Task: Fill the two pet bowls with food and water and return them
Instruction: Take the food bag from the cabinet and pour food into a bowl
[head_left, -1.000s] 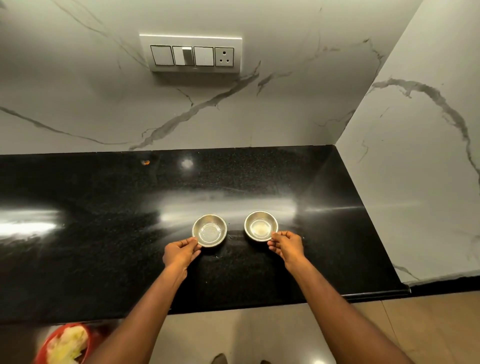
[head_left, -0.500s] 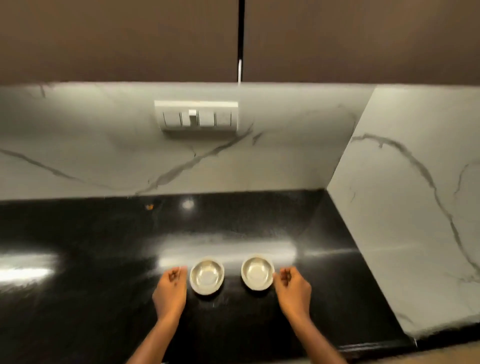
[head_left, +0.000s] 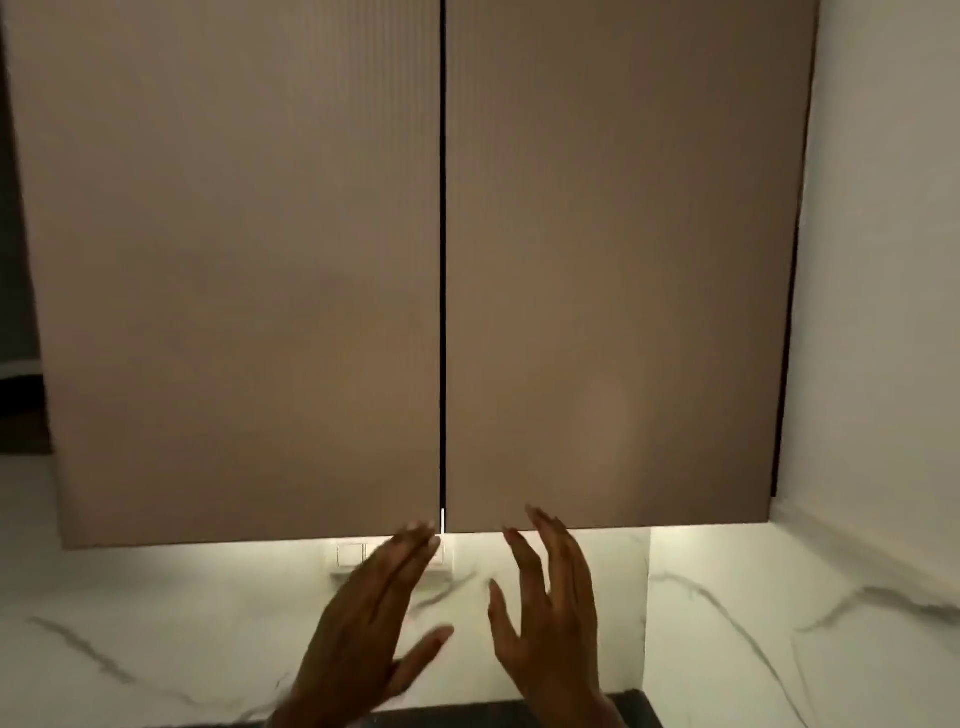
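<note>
A: Status?

B: Both hands up, fingers spread, holding nothing. Left hand (head_left: 371, 618) and right hand (head_left: 548, 608) sit just under the cabinet doors (head_left: 597, 291).

A: Bowls?

B: Out of view, can't tell from here. Countertop (head_left: 498, 714) edge shows below my wrists.

A: Grab point?

B: No handles visible. I'd hook fingertips under the bottom edges beside the centre gap (head_left: 442, 312). Panels look stiff and light, so an easy pull.

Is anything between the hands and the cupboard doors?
Nothing visible. Both doors are shut, and the open left hand and right hand reach up toward their bottom edge with only air between.
</note>
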